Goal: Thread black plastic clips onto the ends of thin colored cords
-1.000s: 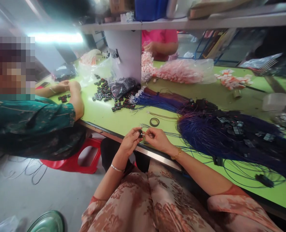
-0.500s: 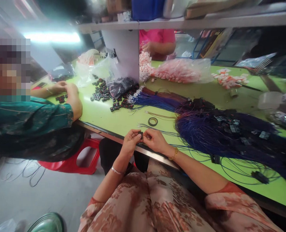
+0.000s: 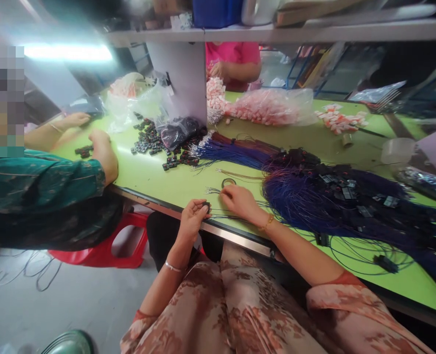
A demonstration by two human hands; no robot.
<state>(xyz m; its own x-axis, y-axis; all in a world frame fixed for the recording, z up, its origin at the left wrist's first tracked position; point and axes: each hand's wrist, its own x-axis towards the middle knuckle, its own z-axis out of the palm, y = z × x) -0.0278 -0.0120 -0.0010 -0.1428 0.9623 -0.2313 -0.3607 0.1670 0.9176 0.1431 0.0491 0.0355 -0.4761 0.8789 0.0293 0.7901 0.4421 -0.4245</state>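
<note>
Pinched in my left hand at the table's front edge is a small black connector, with thin dark wires running from it to the right. My right hand is a little farther out, its fingers closed at the loose wires with pale tips; whether they grip a wire is too small to tell. Just behind the right fingers lies a roll of black tape, partly covered. A large bundle of blue wires with black connectors spreads to the right of my hands.
Loose black connectors are heaped at the back left, beside plastic bags. Pink and white parts in a bag lie behind. A co-worker's arm rests on the green table at left; another person sits opposite. A shelf spans above.
My right hand has left the connector and moved to the wire ends by the tape. My left hand keeps the connector. The left co-worker's hands have moved apart. The view has shifted slightly.
</note>
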